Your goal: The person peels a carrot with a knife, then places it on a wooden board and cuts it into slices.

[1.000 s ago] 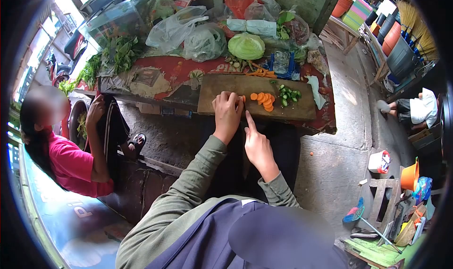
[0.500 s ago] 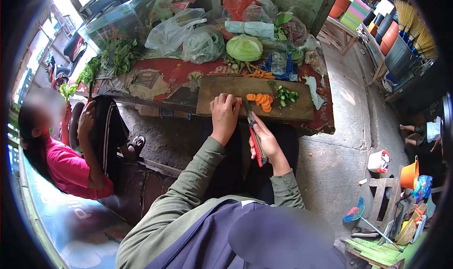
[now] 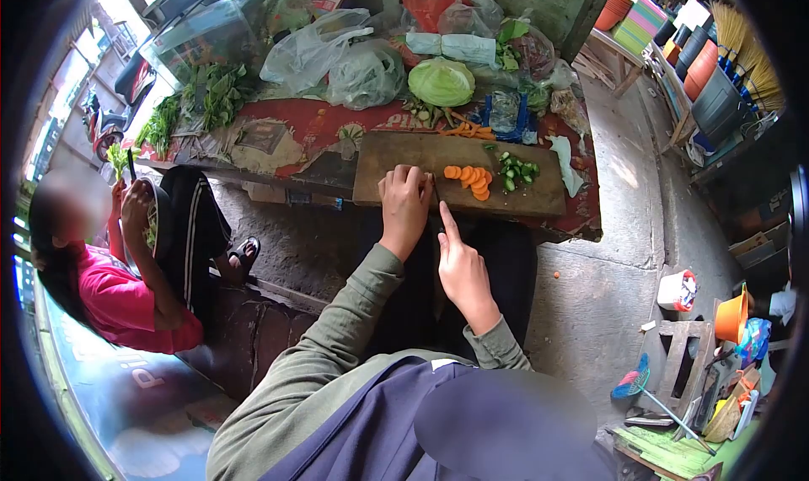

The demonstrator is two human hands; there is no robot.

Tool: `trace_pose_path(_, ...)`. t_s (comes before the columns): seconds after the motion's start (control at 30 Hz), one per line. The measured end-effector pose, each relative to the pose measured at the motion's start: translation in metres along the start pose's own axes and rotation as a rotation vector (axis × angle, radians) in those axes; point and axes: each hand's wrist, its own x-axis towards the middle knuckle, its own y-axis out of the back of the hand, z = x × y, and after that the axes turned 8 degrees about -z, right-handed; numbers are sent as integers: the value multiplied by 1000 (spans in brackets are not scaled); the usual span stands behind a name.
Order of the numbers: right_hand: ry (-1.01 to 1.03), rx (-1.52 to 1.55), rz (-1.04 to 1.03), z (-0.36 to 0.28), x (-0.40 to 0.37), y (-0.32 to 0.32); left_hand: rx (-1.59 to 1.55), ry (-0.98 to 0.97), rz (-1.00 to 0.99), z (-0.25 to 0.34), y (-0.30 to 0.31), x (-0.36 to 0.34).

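My left hand (image 3: 405, 209) rests on the wooden cutting board (image 3: 379, 156), its fingers curled round the end of a carrot that they mostly hide. Gripped in my right hand (image 3: 463, 274) is a knife (image 3: 436, 194), its dark blade edge-on beside my left fingertips and my index finger stretched along its back. The handle is hidden under my palm. Just right of the blade lie orange carrot slices (image 3: 472, 180), overlapping each other. Chopped green vegetable pieces (image 3: 517, 171) sit farther right on the board.
Behind the board are a cabbage (image 3: 441, 82), carrot sticks (image 3: 468, 130), a blue packet (image 3: 507, 114) and plastic bags of vegetables (image 3: 365, 75). Leafy greens (image 3: 215, 97) lie at the left. A person in a pink shirt (image 3: 126, 291) sits there, holding a knife and greens.
My right hand has turned, so the knife's red handle no longer shows and the blade stands edge-on. My left hand stays nearly in place. The seated person's hands have shifted left.
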Motion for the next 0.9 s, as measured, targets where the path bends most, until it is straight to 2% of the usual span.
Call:
trace_pose_path(0.13,-47,31,-40,1,8,0,-4,-1,-14,0,1,-1)
trace_pose_path(0.23,17,4,5,16,17,-8,8,-13,-9,-1,1,-1)
trace_pose_path(0.33,-64,326,-96,27,20,-3,4,-29,3,-1,1,-1)
trace_pose_path(0.37,-61,326,-97,28,20,0,-1,-34,9,-2,1,0)
trace_pose_path(0.43,-183,626,-185,25,18,8,-5,-34,12,-2,3,0)
trace_pose_path(0.47,-170,728,-198,31,20,4,-13,-36,11,-1,3,0)
trace_pose_path(0.5,-172,729,-195,35,20,5,-16,-38,9,-1,3,-1)
trace_pose_path(0.6,-207,1222,-408,42,22,12,-16,-32,7,-1,3,-1)
trace_pose_path(0.73,-207,1082,-335,25,13,14,-16,-29,0,-2,2,0)
trace_pose_path(0.8,-135,564,-186,11,4,14,-17,-31,0,-2,3,0)
trace_pose_path(0.9,88,84,74,8,0,-3,-6,-35,-4,-2,3,-1)
